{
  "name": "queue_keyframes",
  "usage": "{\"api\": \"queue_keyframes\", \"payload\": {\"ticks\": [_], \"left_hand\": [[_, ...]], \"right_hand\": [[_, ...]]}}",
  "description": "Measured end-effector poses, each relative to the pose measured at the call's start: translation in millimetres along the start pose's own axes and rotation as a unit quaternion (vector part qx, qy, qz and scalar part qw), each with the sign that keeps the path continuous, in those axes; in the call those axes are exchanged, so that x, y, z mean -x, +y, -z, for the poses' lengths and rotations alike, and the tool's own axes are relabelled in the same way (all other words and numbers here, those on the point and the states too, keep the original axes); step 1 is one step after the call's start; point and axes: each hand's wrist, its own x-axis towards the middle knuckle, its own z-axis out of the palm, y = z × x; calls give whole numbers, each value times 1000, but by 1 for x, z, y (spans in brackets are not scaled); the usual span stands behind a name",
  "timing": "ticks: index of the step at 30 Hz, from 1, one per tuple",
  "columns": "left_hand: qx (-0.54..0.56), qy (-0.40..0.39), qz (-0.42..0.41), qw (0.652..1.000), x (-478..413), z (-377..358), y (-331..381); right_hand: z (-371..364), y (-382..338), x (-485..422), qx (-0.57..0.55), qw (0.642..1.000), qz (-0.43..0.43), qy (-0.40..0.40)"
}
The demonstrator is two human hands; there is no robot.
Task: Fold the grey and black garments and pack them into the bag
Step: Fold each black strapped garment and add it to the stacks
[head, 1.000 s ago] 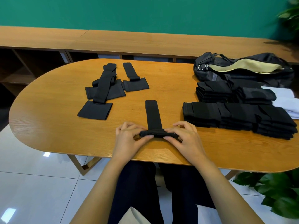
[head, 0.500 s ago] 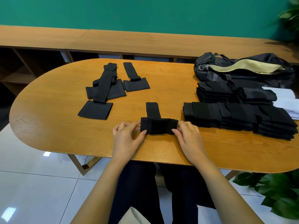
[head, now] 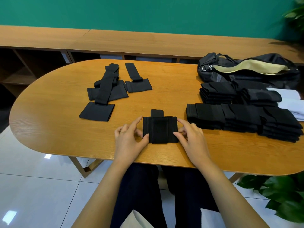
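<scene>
Both hands work at the bench's near edge: the left hand and right hand pinch the sides of a black garment, its long strap now rolled nearly away since a second ago, leaving a compact, ribbed rectangle almost ready for the bag.

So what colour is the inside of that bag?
The bag is black outside with a pale cream lining, showing through its open top in the head view.
</scene>
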Motion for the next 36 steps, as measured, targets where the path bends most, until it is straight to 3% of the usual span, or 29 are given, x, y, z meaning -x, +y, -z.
{"api": "queue_keyframes", "payload": {"ticks": [6,13,21,36], "left_hand": [[-17,-9,-14,1000,-1,1,-1],[-33,-145,-94,984,-4,-1,-5],[-29,-109,-97,989,-3,-4,-7],[8,-61,-108,992,-2,-2,-4]], "right_hand": [[-2,3,-1,28,998,54,34],[-4,2,0,85,990,114,-14],[-4,3,-1,71,987,130,-69],[-2,2,1,39,985,165,18]]}}
